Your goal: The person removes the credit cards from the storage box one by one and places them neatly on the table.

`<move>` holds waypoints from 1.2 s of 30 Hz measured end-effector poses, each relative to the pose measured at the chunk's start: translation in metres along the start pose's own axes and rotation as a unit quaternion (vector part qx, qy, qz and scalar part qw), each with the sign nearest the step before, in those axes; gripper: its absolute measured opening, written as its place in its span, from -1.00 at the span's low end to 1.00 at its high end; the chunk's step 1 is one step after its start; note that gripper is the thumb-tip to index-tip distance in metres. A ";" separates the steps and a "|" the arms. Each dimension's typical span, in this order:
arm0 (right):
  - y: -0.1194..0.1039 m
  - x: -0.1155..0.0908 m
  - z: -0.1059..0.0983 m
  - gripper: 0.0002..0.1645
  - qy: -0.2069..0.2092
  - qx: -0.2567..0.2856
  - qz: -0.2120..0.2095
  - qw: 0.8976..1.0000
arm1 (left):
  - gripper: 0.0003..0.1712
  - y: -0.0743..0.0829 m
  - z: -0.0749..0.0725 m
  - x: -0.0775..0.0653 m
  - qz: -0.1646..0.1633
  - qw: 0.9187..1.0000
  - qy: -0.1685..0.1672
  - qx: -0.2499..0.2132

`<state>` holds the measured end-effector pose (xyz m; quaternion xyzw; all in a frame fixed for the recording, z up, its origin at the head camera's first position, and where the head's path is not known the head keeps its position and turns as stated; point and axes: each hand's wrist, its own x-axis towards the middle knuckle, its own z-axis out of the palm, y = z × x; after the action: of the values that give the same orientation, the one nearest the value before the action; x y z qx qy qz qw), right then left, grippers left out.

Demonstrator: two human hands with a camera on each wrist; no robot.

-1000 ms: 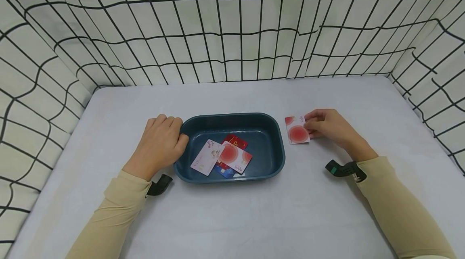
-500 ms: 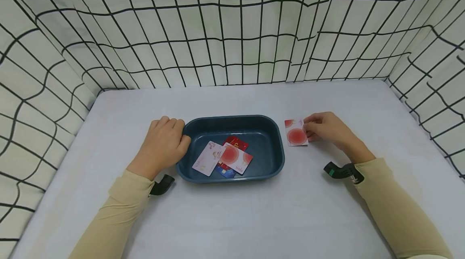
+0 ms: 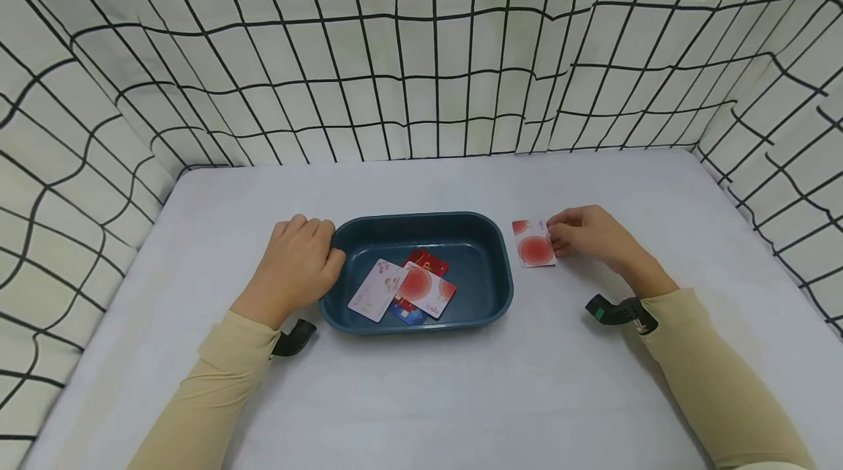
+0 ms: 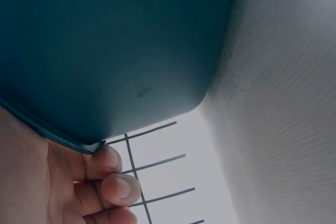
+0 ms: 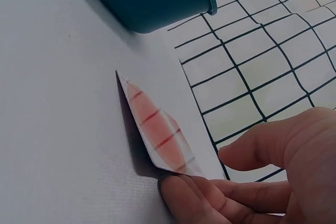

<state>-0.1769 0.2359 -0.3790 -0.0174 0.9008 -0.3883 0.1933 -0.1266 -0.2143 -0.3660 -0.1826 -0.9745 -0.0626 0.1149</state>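
My left hand (image 3: 290, 265) grips the left end of a dark teal tray (image 3: 486, 272); in the left wrist view its fingers (image 4: 119, 187) curl at the rim. Several cards overlap inside the tray: a pale pink one (image 3: 374, 296), a white one with a red circle (image 3: 431, 288), and red and blue ones beneath. To the right of the tray, my right hand (image 3: 589, 237) holds the right edge of another white card with red circles (image 3: 532, 249). In the right wrist view that card slopes above its shadow, fingers under its near edge and the thumb apart from it.
White cloth (image 3: 421, 404) covers the table. Black wire grid panels (image 3: 435, 75) stand along the back and both sides. Each wrist wears a dark camera mount, one of them the right mount (image 3: 615, 310).
The view has tilted slightly, shifting the whole scene a little downward. Both hands, the tray and the cards keep nearly the same places relative to each other.
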 end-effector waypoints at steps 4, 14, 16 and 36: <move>0.001 0.000 0.000 -0.47 0.001 -0.003 -0.002 1.000 | -0.78 0.000 0.001 0.000 0.001 1.000 0.002 0.000; 0.000 -0.002 -0.001 -0.48 0.019 -0.016 -0.016 1.000 | -0.78 -0.001 0.003 -0.001 0.000 1.000 0.005 -0.004; -0.002 -0.004 -0.001 -0.50 0.027 -0.021 -0.019 0.999 | -0.78 -0.001 0.003 0.000 0.001 1.000 0.005 -0.005; -0.064 -0.034 -0.002 -0.63 0.098 -0.036 -0.116 0.988 | -0.78 -0.003 0.001 0.000 0.001 1.000 0.003 -0.007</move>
<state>-0.1540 0.1984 -0.3214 -0.0908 0.9208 -0.3750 0.0573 -0.1276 -0.2168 -0.3673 -0.1844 -0.9733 -0.0704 0.1169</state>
